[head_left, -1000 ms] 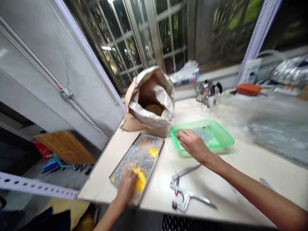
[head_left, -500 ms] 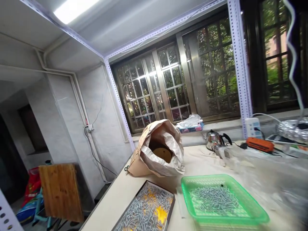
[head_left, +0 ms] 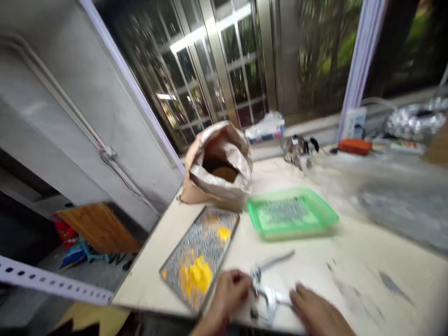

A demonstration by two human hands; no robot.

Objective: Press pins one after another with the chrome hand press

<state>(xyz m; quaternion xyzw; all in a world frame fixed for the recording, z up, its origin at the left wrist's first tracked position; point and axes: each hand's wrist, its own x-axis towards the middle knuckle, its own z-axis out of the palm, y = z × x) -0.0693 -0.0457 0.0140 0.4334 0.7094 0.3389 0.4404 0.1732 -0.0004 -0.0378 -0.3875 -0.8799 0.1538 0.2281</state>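
Observation:
Near the front table edge, my left hand has its fingers curled at a blurred metal tool with a long grey bar; whatever is in them is too smeared to make out. Opposite it, my right hand reaches in low over the table, by the silvery end of a curved metal piece. Blur hides whether its fingers grip that end. Left of my hands lies a dark-rimmed shallow tray of small metal screws with yellow patches. Beyond my hands, a green plastic basket holds more screws.
An open paper sack stands behind the tray. Farther back are a metal kettle and an orange object. Clear plastic sheeting covers the table's right side. A perforated metal strut crosses the lower left.
The view has tilted down toward the table, so the sack, tray and basket appear higher. Both my hands and the metal tool have come into view at the bottom.

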